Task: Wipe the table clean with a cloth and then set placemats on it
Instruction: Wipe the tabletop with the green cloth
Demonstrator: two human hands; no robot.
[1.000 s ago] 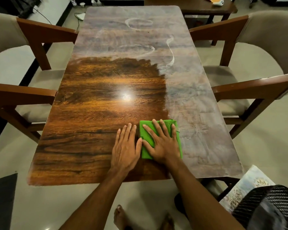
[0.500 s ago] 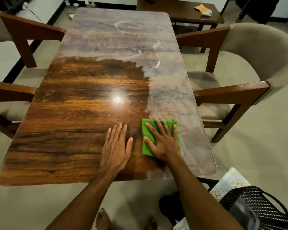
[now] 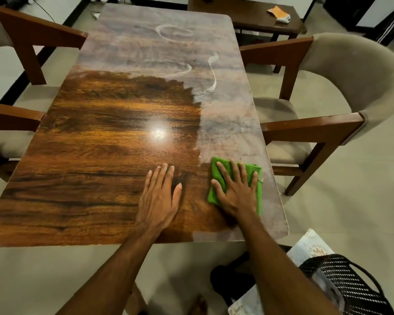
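Both hands flat on the table (image 3: pixel 96 155).
Right hand (image 3: pixel 236 192) spread, pressing the green cloth (image 3: pixel 253 172); left hand (image 3: pixel 158 196) open, apparently resting on bare wood.

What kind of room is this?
Probably a dining room in a home: a long wooden table, padded chairs along both sides, and a tiled floor.
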